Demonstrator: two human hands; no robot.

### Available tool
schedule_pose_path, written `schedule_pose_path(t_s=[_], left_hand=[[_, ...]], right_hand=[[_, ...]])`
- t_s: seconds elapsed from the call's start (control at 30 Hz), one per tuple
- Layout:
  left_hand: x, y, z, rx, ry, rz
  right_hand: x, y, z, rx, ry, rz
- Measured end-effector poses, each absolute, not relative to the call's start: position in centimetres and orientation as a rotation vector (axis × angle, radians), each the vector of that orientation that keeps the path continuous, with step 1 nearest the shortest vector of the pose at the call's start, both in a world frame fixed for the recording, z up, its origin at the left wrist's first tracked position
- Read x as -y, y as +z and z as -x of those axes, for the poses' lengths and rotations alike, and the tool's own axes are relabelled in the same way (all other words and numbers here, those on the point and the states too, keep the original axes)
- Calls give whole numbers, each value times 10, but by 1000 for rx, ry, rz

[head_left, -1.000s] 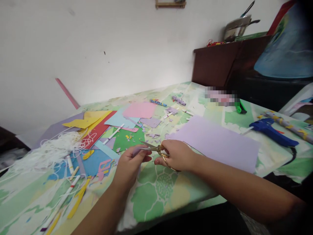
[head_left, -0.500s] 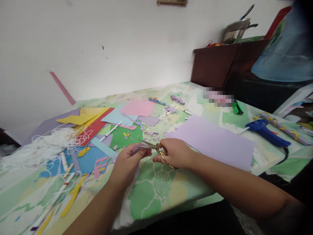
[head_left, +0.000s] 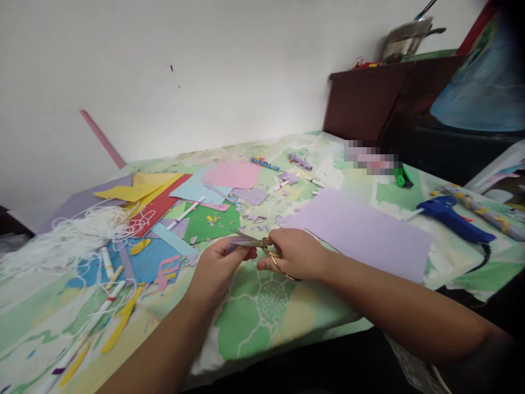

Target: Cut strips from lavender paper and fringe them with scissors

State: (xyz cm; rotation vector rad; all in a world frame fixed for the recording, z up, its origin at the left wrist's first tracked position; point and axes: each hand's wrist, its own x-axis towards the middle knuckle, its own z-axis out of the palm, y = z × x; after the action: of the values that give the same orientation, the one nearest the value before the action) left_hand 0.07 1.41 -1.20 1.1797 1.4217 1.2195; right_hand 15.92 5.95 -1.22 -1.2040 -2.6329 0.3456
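Observation:
My right hand [head_left: 293, 253] is closed on the gold handles of a pair of scissors [head_left: 256, 242], whose blades are parted and point left. My left hand [head_left: 219, 267] pinches a small piece of purple paper [head_left: 233, 248] at the blades; most of that piece is hidden by the fingers. Beyond my right hand lies a large purple sheet [head_left: 361, 232]. A green sheet [head_left: 213, 223] with small paper scraps on it is just past my left hand.
A tangle of white string [head_left: 82, 235] and coloured papers lie left, with markers [head_left: 186, 212] among them. At right are a blue glue gun [head_left: 455, 219], a green-handled cutter [head_left: 403, 176] and a decorated purple roll [head_left: 488, 213]. A dark cabinet [head_left: 365, 104] stands behind.
The view has shifted slightly, so the cabinet and glue gun sit a little farther right. Both hands keep their holds, with the scissors blades still parted at the paper.

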Motion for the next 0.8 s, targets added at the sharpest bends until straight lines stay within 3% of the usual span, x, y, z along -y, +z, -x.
schedule_pose_path(t_s=[0.8], left_hand=[[-11, -13, -3, -1432, 1246, -1056]], right_hand=[[-61, -13, -164, 2675, 318, 1190]])
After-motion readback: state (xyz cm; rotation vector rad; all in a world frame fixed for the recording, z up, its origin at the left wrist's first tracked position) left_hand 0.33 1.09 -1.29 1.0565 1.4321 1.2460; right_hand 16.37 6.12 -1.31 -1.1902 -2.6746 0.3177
